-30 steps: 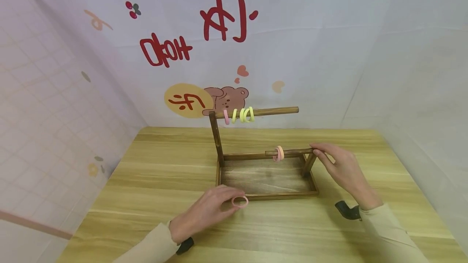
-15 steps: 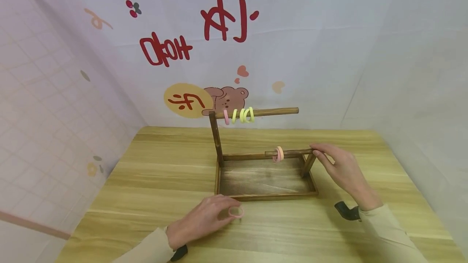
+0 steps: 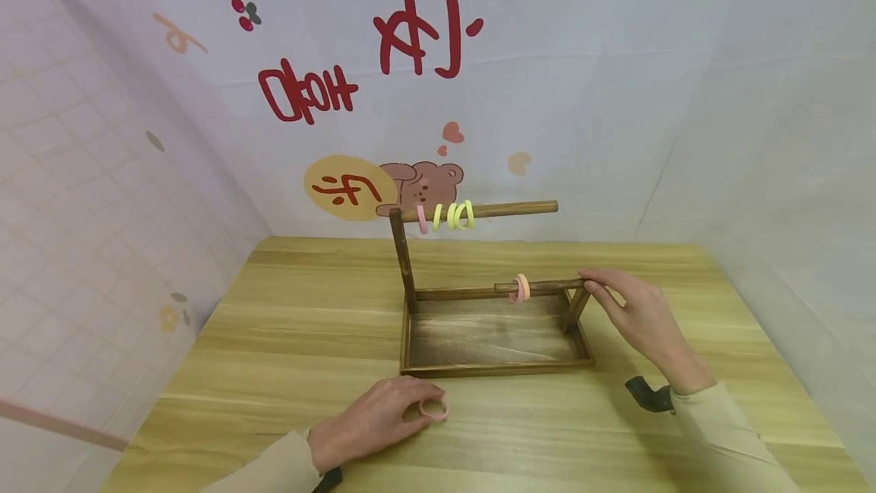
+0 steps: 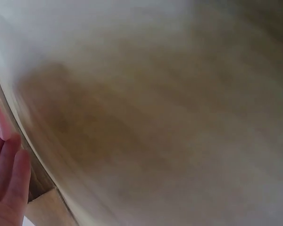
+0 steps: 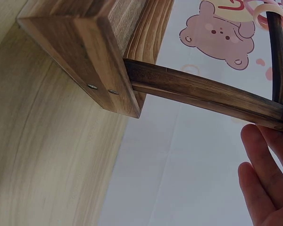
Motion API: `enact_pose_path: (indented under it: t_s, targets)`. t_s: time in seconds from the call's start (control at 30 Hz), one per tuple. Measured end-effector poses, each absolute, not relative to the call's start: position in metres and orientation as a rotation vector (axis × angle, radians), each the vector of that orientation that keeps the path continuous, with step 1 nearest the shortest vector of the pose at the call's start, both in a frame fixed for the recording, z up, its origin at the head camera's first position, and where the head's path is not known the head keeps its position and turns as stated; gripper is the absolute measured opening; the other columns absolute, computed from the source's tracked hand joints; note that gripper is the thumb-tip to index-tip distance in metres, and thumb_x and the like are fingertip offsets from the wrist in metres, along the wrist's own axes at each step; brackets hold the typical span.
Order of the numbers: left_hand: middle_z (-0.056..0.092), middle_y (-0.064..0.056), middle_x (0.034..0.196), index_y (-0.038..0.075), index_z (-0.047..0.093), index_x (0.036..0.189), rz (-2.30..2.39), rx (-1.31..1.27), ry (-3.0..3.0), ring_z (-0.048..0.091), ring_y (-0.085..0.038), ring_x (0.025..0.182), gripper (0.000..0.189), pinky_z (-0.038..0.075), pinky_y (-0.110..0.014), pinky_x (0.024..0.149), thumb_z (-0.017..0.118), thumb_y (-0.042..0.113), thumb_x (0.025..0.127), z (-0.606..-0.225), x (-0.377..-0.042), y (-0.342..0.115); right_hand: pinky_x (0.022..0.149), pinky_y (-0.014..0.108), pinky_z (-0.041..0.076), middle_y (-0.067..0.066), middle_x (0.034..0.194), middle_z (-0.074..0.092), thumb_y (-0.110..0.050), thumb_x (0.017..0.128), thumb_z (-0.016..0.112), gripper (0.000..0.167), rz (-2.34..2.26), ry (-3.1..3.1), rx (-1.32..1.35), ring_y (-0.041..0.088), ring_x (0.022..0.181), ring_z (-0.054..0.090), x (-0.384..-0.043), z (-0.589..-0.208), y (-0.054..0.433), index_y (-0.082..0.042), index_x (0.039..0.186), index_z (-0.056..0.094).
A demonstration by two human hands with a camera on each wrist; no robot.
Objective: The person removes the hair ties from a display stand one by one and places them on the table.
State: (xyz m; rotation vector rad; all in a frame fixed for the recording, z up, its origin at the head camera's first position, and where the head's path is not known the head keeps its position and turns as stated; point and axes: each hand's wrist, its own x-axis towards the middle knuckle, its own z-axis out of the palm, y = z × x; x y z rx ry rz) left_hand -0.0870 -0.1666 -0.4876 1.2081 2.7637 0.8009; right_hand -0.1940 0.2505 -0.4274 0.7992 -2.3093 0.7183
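Observation:
A dark wooden rack [image 3: 496,366] with a tray base and two horizontal bars stands mid-table. My left hand [image 3: 376,415] pinches a pink ring [image 3: 434,409] between thumb and fingers, low over the table in front of the tray's left corner. In the left wrist view, that pink ring [image 4: 1,123] shows at the fingertips. My right hand [image 3: 636,314] grips the right end of the lower bar [image 3: 554,285] where it meets its post [image 5: 203,92]. On that bar hang a pink and a peach ring [image 3: 525,287]. The upper bar [image 3: 513,209] carries a pink ring [image 3: 422,219] and several yellow rings [image 3: 452,217].
The wood-grain table [image 3: 308,310] runs back to a white cloth backdrop [image 3: 582,82] printed with a bear and red characters. Each wrist wears a black strap mount [image 3: 650,394]. The upper bar's free end [image 3: 554,206] points right.
My left hand has drawn back from the tray's front edge, toward me and slightly left, carrying the pink ring lower. My right hand keeps its place on the rack.

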Motion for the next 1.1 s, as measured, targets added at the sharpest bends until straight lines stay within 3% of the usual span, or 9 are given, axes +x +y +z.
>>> enact_pose_path:
  t_s: [0.43, 0.7, 0.97, 1.1]
  targets:
    - [0.072, 0.002, 0.125, 0.01, 0.07, 0.127, 0.759, 1.241, 2.763, 0.066, -0.013, 0.115, 0.031, 0.057, -0.034, 0.095, 0.075, 0.012, 0.097, -0.49, -0.086, -0.168, 0.089, 0.019, 0.052, 0.01, 0.11, 0.078, 0.006, 0.087, 0.078, 0.033, 0.7, -2.31, 0.796, 0.031, 0.097, 0.074, -0.194, -0.426, 0.251, -0.004, 0.117, 0.076]
    - [0.066, -0.008, 0.139, 0.006, 0.067, 0.134, 0.706, 1.289, 2.817, 0.063, -0.022, 0.126, 0.043, 0.054, -0.043, 0.102, 0.078, 0.012, 0.093, -0.483, -0.082, -0.17, 0.094, 0.009, 0.044, 0.009, 0.11, 0.078, 0.006, 0.086, 0.078, 0.033, 0.704, -2.315, 0.787, 0.031, 0.098, 0.074, -0.194, -0.427, 0.251, -0.005, 0.117, 0.076]
    - [0.07, -0.003, 0.132, 0.007, 0.07, 0.128, 0.807, 1.523, 3.009, 0.064, -0.022, 0.123, 0.044, 0.054, -0.045, 0.102, 0.08, 0.009, 0.086, -0.458, -0.086, -0.167, 0.099, 0.003, 0.037, 0.01, 0.11, 0.078, 0.007, 0.086, 0.078, 0.033, 0.727, -2.304, 0.794, 0.032, 0.099, 0.074, -0.195, -0.428, 0.25, -0.004, 0.117, 0.076]
    - [0.072, -0.001, 0.129, 0.009, 0.071, 0.127, 0.896, 1.576, 3.049, 0.065, -0.022, 0.122, 0.033, 0.051, -0.049, 0.105, 0.074, 0.015, 0.095, -0.445, -0.09, -0.167, 0.099, 0.002, 0.036, 0.01, 0.11, 0.078, 0.008, 0.086, 0.078, 0.034, 0.739, -2.303, 0.791, 0.032, 0.099, 0.074, -0.195, -0.429, 0.251, -0.004, 0.117, 0.076]
